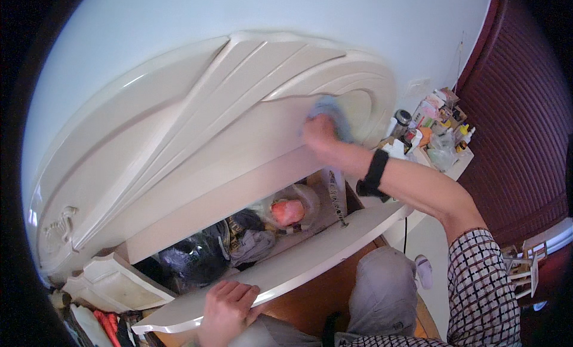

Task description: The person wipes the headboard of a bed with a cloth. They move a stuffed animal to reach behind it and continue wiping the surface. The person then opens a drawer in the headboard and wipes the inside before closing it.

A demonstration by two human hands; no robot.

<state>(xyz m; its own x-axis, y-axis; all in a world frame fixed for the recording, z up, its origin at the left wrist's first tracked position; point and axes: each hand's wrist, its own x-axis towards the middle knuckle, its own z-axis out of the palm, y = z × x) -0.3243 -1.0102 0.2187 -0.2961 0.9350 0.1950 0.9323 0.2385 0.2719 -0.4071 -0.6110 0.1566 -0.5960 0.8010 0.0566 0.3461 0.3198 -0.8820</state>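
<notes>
My right hand [320, 131] is closed on a light blue cloth [329, 108], pressed against the right part of a cream headboard [197, 129] with carved fan-like ridges. Motion blurs both hand and cloth a little. At the lower middle, my left hand [230, 308] curls its fingers over the edge of a long white panel [310, 255]. Between this panel and the headboard lies an open compartment holding a black plastic bag [194, 260], grey fabric [252, 247] and a pinkish-red bundle [287, 211] in clear plastic.
Beyond my right forearm stands a white bedside cabinet [459, 166], crowded with a dark-lidded jar [401, 119], small bottles and a clear plastic bag [441, 150]. A dark red ribbed curtain [513, 114] hangs at the right. Folded clothes [107, 326] lie at the lower left.
</notes>
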